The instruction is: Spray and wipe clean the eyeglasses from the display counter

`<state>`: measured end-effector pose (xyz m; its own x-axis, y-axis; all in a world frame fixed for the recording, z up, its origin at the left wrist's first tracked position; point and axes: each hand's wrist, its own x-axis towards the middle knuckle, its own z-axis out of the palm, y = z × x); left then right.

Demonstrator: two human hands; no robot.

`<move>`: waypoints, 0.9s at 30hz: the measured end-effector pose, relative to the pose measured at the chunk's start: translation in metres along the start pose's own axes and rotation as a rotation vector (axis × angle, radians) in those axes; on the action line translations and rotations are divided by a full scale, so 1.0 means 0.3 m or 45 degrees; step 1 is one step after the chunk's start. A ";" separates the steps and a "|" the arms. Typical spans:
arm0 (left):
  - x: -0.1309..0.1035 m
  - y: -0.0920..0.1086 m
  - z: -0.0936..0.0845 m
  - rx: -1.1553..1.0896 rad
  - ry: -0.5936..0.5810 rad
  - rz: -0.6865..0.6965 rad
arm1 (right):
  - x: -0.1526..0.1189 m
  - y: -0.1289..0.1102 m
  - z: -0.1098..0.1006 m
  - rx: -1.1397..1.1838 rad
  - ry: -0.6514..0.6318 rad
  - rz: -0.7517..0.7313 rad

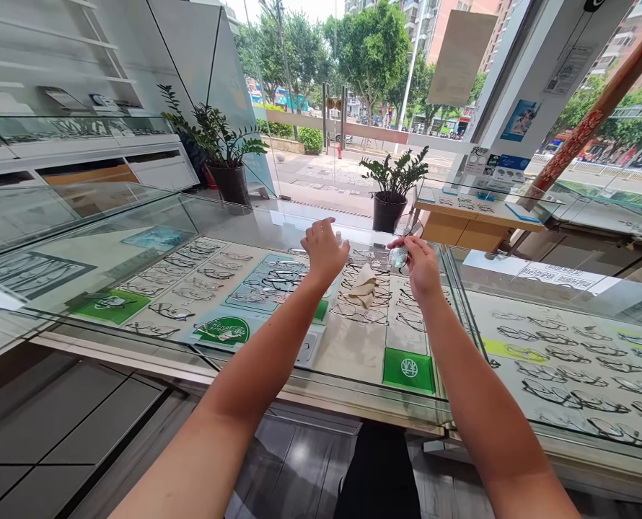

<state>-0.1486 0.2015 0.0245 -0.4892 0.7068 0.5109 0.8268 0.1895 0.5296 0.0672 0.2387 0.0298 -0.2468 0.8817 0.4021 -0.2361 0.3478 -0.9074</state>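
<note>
My left hand is raised above the glass counter, its fingers curled round a small whitish object that is mostly hidden. To its right, my right hand pinches a pair of eyeglasses by one side, with a lens facing my left hand. A crumpled beige cloth lies on the glass top between and below my hands. Under the glass, rows of eyeglass frames lie on light trays.
The glass counter spans the view, with another case of frames at the right. Potted plants stand beyond it. Farther right are a wooden display table and a slanted wooden post.
</note>
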 end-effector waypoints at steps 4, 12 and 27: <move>-0.029 0.061 -0.062 -0.222 -0.274 0.307 | -0.001 -0.003 0.001 0.042 -0.015 -0.014; -0.080 0.091 -0.051 0.156 -0.838 0.457 | -0.002 -0.007 0.001 -0.009 -0.022 -0.027; -0.026 0.073 -0.066 -0.161 -0.740 0.187 | -0.004 -0.012 0.006 -0.014 -0.020 0.005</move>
<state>-0.1321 0.1865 0.0456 -0.1115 0.9823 0.1507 0.8173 0.0044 0.5762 0.0667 0.2358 0.0328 -0.2622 0.8780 0.4003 -0.2245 0.3480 -0.9102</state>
